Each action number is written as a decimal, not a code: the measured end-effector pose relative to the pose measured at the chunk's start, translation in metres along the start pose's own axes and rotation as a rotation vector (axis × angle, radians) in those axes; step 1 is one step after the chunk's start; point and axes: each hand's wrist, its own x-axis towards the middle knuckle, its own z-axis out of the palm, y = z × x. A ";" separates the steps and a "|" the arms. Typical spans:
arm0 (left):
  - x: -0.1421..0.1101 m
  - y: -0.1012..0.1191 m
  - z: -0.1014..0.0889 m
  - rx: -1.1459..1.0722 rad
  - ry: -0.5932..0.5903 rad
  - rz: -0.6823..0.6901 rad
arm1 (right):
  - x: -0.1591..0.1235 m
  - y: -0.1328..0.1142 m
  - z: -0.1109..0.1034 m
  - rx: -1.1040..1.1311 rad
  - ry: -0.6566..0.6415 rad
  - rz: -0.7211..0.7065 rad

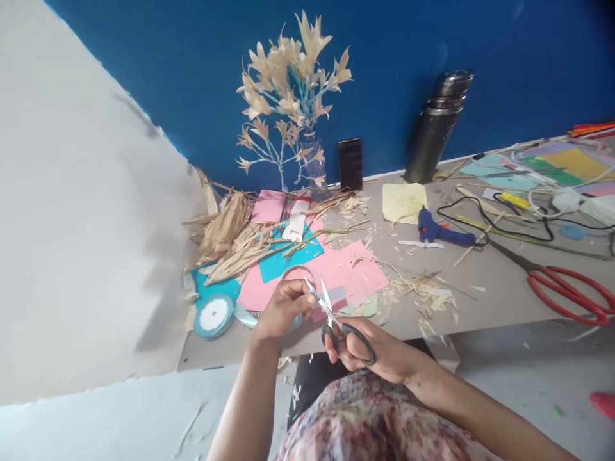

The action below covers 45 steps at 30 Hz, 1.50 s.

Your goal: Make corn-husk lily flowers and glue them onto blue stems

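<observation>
My left hand (286, 308) is closed, pinching a light blue ribbon (246, 317) between thumb and fingers. The ribbon trails left to its spool (214, 316), which lies at the table's front left. My right hand (377, 349) has its fingers through the black handles of small scissors (328, 308). Their blades stand apart, pointing away from me, right beside the left fingertips and the held ribbon. Whether the blades touch the ribbon is hard to make out. Pink paper (350, 272) and a blue sheet (293, 256) lie just beyond the hands.
Dried husks (225, 234) heap at the left. Husk flowers (288, 77) stand in a bottle behind, near a phone (350, 164) and a dark flask (437, 128). A blue glue gun (444, 229), its cord, and red-handled scissors (567, 291) lie right, among scattered scraps.
</observation>
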 end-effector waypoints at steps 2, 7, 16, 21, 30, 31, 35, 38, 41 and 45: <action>0.001 0.000 0.000 -0.003 -0.017 0.003 | 0.001 0.005 0.004 0.117 -0.016 -0.004; 0.000 0.003 -0.001 0.014 -0.019 0.024 | 0.012 0.017 0.013 0.271 0.023 0.003; -0.011 0.001 0.001 0.053 0.099 -0.050 | 0.014 -0.064 -0.009 -0.121 0.340 -0.218; -0.005 0.017 -0.002 -0.108 0.441 0.178 | 0.022 -0.068 -0.010 -1.126 0.574 -0.200; -0.031 0.075 -0.016 -0.012 0.728 0.687 | 0.074 -0.079 -0.018 -1.803 0.472 0.114; -0.034 0.081 -0.014 0.008 0.715 0.718 | 0.084 -0.083 -0.018 -1.836 0.432 0.138; -0.042 0.090 0.001 0.116 0.754 0.723 | 0.120 -0.086 -0.017 -1.873 0.323 0.118; -0.038 0.075 0.013 0.083 0.699 0.491 | 0.132 -0.081 -0.018 -1.871 0.284 0.094; -0.027 0.051 0.020 -0.069 0.569 0.265 | 0.136 -0.079 -0.018 -1.855 0.244 0.086; -0.014 0.033 0.025 -0.207 0.545 0.217 | 0.135 -0.086 -0.017 -1.836 0.174 0.096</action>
